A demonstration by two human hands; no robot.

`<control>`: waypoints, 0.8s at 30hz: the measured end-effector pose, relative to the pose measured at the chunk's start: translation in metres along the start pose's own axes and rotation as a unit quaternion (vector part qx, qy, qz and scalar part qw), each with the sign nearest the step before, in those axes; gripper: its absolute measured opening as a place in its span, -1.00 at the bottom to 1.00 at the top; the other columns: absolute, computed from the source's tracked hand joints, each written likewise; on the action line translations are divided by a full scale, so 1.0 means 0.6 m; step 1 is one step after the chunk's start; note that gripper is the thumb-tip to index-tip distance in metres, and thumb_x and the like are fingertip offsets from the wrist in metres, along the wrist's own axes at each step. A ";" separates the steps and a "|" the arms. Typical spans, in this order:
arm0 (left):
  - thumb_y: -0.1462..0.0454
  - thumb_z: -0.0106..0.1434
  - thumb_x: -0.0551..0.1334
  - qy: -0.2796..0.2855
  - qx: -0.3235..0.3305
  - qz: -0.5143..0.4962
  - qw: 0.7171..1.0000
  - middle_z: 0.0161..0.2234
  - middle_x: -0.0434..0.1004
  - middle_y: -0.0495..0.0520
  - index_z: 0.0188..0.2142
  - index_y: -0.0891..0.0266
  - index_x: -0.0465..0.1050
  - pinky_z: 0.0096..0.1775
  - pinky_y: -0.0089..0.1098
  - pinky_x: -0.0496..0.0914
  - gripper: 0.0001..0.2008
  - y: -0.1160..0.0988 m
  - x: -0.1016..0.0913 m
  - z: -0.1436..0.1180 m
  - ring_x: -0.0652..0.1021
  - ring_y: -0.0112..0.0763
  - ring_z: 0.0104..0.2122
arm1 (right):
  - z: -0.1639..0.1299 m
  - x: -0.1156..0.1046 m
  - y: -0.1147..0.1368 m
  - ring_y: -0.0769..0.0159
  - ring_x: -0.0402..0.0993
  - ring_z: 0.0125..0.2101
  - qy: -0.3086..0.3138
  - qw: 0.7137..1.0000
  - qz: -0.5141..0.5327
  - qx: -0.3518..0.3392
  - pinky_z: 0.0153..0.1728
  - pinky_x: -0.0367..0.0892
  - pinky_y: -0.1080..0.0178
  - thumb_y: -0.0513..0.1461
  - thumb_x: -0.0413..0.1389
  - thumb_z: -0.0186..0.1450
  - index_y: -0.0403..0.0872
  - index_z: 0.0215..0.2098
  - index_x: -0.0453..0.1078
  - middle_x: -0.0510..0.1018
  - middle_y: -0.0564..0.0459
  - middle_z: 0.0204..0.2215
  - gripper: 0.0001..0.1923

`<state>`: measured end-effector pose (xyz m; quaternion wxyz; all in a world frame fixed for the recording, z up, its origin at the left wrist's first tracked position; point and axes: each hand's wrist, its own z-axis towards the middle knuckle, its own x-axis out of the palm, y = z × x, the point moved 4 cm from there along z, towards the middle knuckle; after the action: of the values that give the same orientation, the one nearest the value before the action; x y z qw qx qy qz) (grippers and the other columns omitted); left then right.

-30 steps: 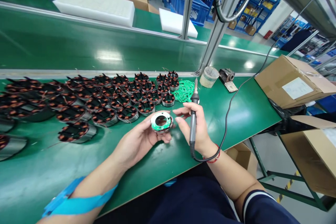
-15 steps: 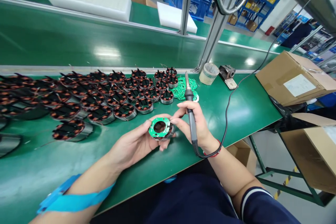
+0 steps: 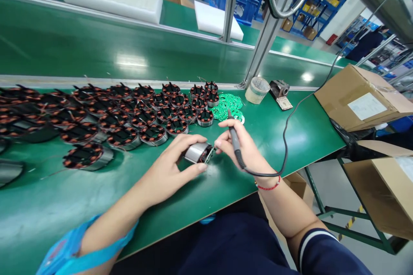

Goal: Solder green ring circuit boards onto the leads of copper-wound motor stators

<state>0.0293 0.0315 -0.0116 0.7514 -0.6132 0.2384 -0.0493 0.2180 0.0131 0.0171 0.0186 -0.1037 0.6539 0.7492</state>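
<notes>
My left hand (image 3: pixel 176 165) grips a motor stator (image 3: pixel 197 152) by its silver ring, thumb below and fingers above. The stator is tipped on its side, its circuit board end turned toward my right hand (image 3: pixel 240 148). A soldering iron (image 3: pixel 236 144) lies in my right hand, handle across the palm and cable hanging over the wrist. Thumb and fingertips of that hand are at the board's edge; whether they pinch a wire there is too small to tell. Behind my hands lie green ring-shaped circuit boards (image 3: pixel 229 106) in a pile.
Several wound stators (image 3: pixel 153 135) stand in rows at the left. A tape roll (image 3: pixel 257 90) and a soldering iron stand (image 3: pixel 280 93) sit at the back. A cardboard box (image 3: pixel 368 94) is on the right, and the iron's cable (image 3: pixel 287 131) crosses the green bench (image 3: pixel 309 137).
My left hand has turned the stator from board facing up to lying on its side, fingers now over it. The soldering iron has tilted, its tip end now farther from view.
</notes>
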 end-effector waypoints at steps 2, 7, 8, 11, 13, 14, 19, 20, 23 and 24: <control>-0.10 0.08 0.44 0.011 -0.053 -0.109 0.993 -0.14 0.56 0.11 0.03 0.05 0.58 -0.15 -0.25 0.49 -0.44 0.006 0.001 -0.002 0.53 -0.10 -0.18 | -0.001 0.004 0.001 0.35 0.61 -0.36 0.009 0.997 0.071 -0.029 -0.27 0.54 0.24 -0.15 0.22 0.34 0.07 0.06 0.18 0.60 0.18 -0.34 -0.60; -0.19 0.03 0.47 0.058 -0.118 -0.274 0.953 -0.12 0.60 0.12 0.01 0.02 0.62 -0.18 -0.27 0.50 -0.39 0.005 0.012 -0.012 0.57 -0.09 -0.16 | -0.006 0.011 0.013 0.35 0.62 -0.29 0.035 0.986 0.139 -0.084 -0.18 0.56 0.23 -0.10 0.30 0.32 0.10 0.10 0.19 0.62 0.17 -0.31 -0.51; -0.20 0.03 0.47 0.065 -0.120 -0.285 0.949 -0.12 0.60 0.13 0.01 0.01 0.62 -0.18 -0.26 0.51 -0.38 0.004 0.013 -0.014 0.57 -0.09 -0.16 | -0.006 0.011 0.013 0.36 0.60 -0.32 0.040 0.986 0.146 -0.071 -0.20 0.55 0.24 -0.10 0.30 0.32 0.10 0.09 0.19 0.60 0.19 -0.33 -0.52; -0.16 0.02 0.48 0.068 -0.095 -0.226 0.967 -0.14 0.59 0.12 0.00 0.00 0.62 -0.18 -0.24 0.51 -0.40 -0.001 0.011 -0.012 0.56 -0.12 -0.20 | -0.003 0.011 0.009 0.38 0.54 -0.39 0.062 0.989 0.133 -0.010 -0.29 0.52 0.27 -0.12 0.30 0.30 0.08 0.04 0.22 0.55 0.23 -0.38 -0.56; -0.10 0.02 0.49 0.045 -0.049 -0.111 0.992 -0.12 0.56 0.11 -0.02 0.01 0.63 -0.06 -0.19 0.50 -0.45 -0.005 0.006 -0.007 0.54 -0.09 -0.15 | 0.000 0.009 0.002 0.38 0.52 -0.41 0.056 0.995 0.078 0.017 -0.32 0.48 0.28 -0.16 0.28 0.28 0.07 0.02 0.22 0.52 0.24 -0.41 -0.57; -0.07 0.04 0.48 0.028 -0.026 -0.052 0.998 -0.11 0.54 0.11 -0.03 0.02 0.63 0.02 -0.15 0.47 -0.47 -0.006 0.004 -0.004 0.52 -0.06 -0.10 | 0.000 0.008 -0.001 0.37 0.51 -0.42 0.040 0.998 0.037 0.019 -0.33 0.47 0.27 -0.18 0.26 0.27 0.06 0.02 0.22 0.51 0.24 -0.41 -0.58; -0.08 0.14 0.40 -0.039 -0.015 -0.005 0.999 -0.08 0.52 0.12 0.03 0.09 0.56 0.10 -0.09 0.39 -0.46 -0.001 0.007 0.003 0.50 -0.06 -0.06 | -0.011 0.026 -0.004 0.31 0.62 -0.27 -0.103 0.990 -0.083 -0.041 -0.14 0.52 0.17 -0.23 0.14 0.35 0.07 0.14 0.19 0.62 0.15 -0.28 -0.58; -0.09 0.13 0.41 -0.046 -0.031 -0.036 0.998 -0.08 0.53 0.11 0.04 0.09 0.55 0.05 -0.12 0.42 -0.45 0.001 0.008 0.003 0.50 -0.08 -0.09 | -0.016 0.032 -0.003 0.30 0.64 -0.21 -0.122 0.988 -0.077 -0.063 -0.09 0.52 0.16 -0.23 0.13 0.37 0.08 0.16 0.19 0.64 0.11 -0.23 -0.59; -0.10 0.05 0.46 -0.042 -0.084 -0.140 0.986 -0.14 0.55 0.08 0.00 0.09 0.56 -0.14 -0.26 0.47 -0.42 0.003 0.010 0.004 0.50 -0.17 -0.19 | -0.033 0.047 0.002 0.29 0.66 -0.10 -0.147 0.976 -0.077 -0.140 0.03 0.53 0.12 -0.26 0.12 0.41 0.10 0.15 0.18 0.68 0.05 -0.12 -0.61; -0.10 0.04 0.48 -0.031 -0.103 -0.177 0.978 -0.17 0.55 0.07 -0.02 0.09 0.57 -0.20 -0.30 0.48 -0.42 0.002 0.012 0.003 0.50 -0.19 -0.22 | -0.039 0.048 0.004 0.28 0.66 -0.09 -0.151 0.970 -0.088 -0.169 0.06 0.52 0.09 -0.28 0.11 0.42 0.10 0.16 0.18 0.68 0.04 -0.11 -0.62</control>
<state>0.0360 0.0311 -0.0148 0.6704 -0.7213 0.1064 -0.1375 0.1924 -0.0132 0.0112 0.1647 -0.0481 0.4954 0.8515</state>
